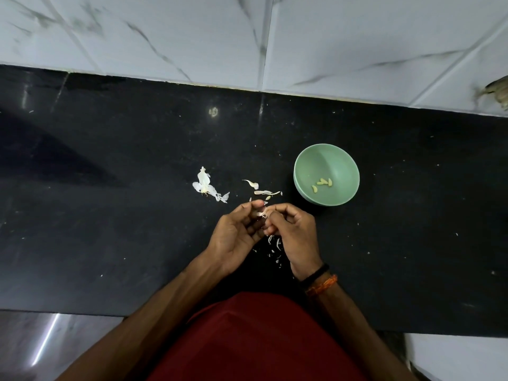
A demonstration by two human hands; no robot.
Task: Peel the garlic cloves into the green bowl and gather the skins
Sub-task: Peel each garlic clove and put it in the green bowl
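Note:
A green bowl (308, 171) stands on the black counter, right of centre, with three peeled cloves (323, 184) lying in its bottom. Just left of and below the bowl, my left hand (236, 232) and my right hand (295, 232) meet fingertip to fingertip and pinch a small garlic clove (261, 213) between them; most of it is hidden by the fingers. White skins (204, 185) lie in a clump to the left. Thinner skin strips (262, 191) lie just beyond my fingers, and small flakes (276, 248) are scattered under my hands.
The black counter (110, 215) runs the full width, backed by a white marble-patterned tiled wall (192, 37). Its near edge sits just above my red shirt (255, 339). A blurred brownish object (499, 90) shows at the far right edge.

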